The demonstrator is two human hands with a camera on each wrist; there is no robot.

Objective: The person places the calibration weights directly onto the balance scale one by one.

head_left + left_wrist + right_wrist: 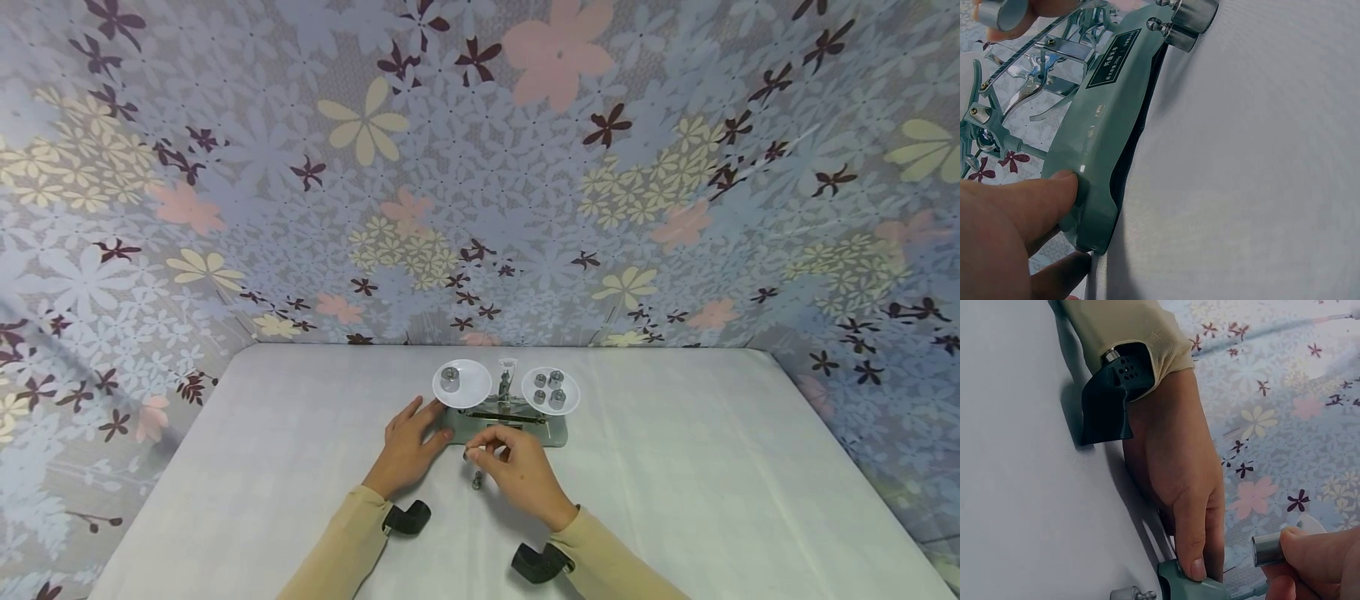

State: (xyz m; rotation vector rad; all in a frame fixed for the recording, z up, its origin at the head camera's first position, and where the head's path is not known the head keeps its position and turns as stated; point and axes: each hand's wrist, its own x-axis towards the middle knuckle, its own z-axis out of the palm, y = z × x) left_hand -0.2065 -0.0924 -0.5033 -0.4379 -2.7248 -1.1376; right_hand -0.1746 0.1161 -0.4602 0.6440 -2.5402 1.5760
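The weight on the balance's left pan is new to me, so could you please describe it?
On the white table stands a green-based balance. In the head view, its left pan holds the weight, a shiny metal cylinder. It sits alone there and looks bigger than the four weights in the right pan.

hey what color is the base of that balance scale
The base is muted green, clearest in the left wrist view.
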